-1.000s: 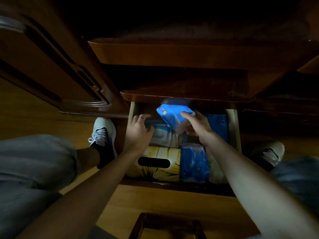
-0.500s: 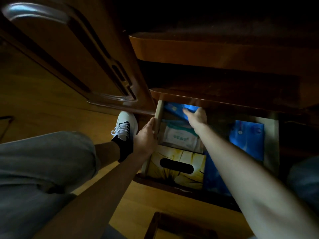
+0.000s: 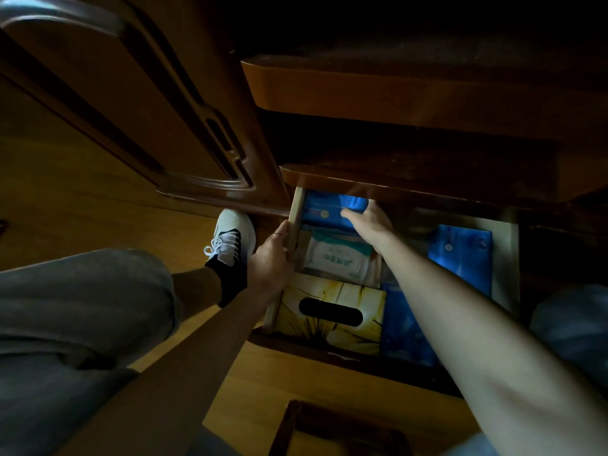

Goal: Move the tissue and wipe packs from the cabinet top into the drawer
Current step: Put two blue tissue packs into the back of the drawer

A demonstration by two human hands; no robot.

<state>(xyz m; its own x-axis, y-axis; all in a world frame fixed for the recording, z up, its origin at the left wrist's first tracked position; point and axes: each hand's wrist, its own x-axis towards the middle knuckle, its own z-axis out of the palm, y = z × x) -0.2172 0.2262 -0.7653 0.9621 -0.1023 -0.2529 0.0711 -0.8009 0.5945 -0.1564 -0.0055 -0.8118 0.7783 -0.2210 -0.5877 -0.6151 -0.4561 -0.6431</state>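
Note:
The low wooden drawer (image 3: pixel 295 212) stands pulled out. At its back left lies a blue tissue pack (image 3: pixel 324 209), and my right hand (image 3: pixel 370 222) reaches in with straight fingers pressing on it. In front of that pack are a white wipe pack (image 3: pixel 339 258) and a yellow tissue box (image 3: pixel 316 291) with a dark slot. Two more blue packs lie at the front middle (image 3: pixel 404 330) and the right (image 3: pixel 460 255). My left hand (image 3: pixel 269 261) grips the drawer's left side wall. The cabinet top is out of view.
A wooden ledge (image 3: pixel 394 189) overhangs the back of the drawer, with another drawer front (image 3: pixel 394 97) above it. A carved cabinet door (image 3: pixel 131 110) stands at the left. My white and black shoe (image 3: pixel 233 238) is beside the drawer. A dark wooden frame (image 3: pixel 329 429) sits on the floor below.
My right hand carried the blue pack down to the drawer's back left and now presses on it. My left hand moved from inside the drawer to its left side wall.

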